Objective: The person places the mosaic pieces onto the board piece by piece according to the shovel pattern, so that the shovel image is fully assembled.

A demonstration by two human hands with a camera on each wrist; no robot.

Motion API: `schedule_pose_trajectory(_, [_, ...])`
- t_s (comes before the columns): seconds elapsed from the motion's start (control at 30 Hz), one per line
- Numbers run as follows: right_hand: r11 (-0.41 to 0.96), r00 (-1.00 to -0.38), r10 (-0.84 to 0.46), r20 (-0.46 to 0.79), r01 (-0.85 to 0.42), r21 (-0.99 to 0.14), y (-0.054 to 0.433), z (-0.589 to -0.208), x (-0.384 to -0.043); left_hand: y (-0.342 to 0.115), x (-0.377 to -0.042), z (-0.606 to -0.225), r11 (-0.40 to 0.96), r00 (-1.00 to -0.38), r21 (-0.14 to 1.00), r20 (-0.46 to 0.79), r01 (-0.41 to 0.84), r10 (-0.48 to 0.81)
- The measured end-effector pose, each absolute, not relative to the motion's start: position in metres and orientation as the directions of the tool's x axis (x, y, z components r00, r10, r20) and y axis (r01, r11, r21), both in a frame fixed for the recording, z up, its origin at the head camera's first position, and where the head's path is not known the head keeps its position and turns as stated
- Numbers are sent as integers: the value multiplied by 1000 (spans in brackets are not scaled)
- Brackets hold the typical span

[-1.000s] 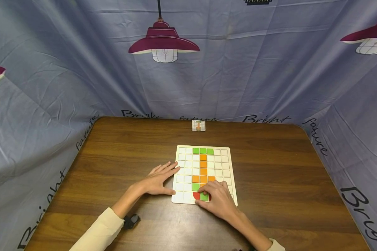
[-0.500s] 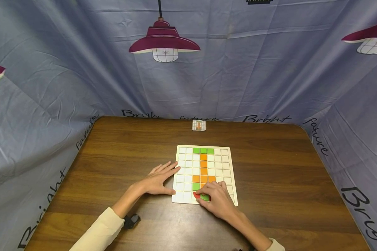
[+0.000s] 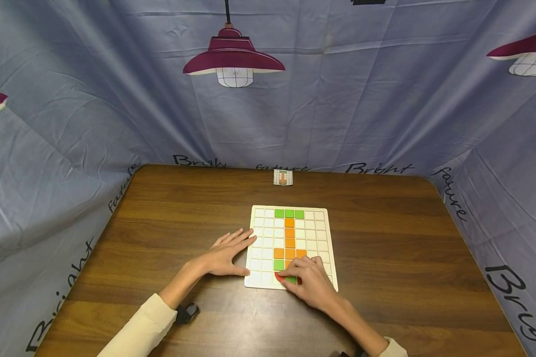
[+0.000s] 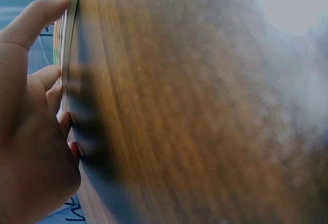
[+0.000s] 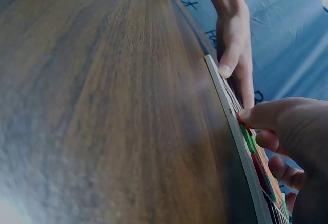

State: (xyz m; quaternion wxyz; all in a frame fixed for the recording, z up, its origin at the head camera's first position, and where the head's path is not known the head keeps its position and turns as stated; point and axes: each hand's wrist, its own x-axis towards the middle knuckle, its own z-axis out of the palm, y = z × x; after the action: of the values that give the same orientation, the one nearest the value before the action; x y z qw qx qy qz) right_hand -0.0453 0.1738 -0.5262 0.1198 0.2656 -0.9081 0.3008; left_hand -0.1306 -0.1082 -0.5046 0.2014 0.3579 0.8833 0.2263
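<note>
A cream square grid board (image 3: 263, 248) lies on the table. Green and orange square tiles form a pattern on it, among them an orange column (image 3: 289, 233) below a row of green tiles (image 3: 289, 213). My right hand (image 3: 310, 281) pinches a round-edged red piece (image 3: 278, 277) between thumb and index finger at the board's near row. Beside it, a green tile (image 3: 291, 280) is partly covered by that hand. In the right wrist view, another red piece (image 5: 260, 170) sits farther along the same edge. My left hand (image 3: 223, 258) spreads its fingers, thumb and fingertips touching the board's left edge.
A small printed card (image 3: 283, 177) with a grid picture lies at the far edge of the wooden table (image 3: 384, 223). Blue-grey curtains (image 3: 268, 119) printed with lamps and lettering hang behind the table and along both sides.
My right thumb and index finger have shifted slightly left and closed on the red piece, covering more of it. The left hand has stayed at the board's edge.
</note>
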Motion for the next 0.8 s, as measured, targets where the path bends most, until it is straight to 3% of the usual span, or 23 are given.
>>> schedule_pose_trajectory(0.8, [660,-828,-401,392,-558,-503,176,-528,-46,-108,-130,-505,648,-662,536,-205,541,721])
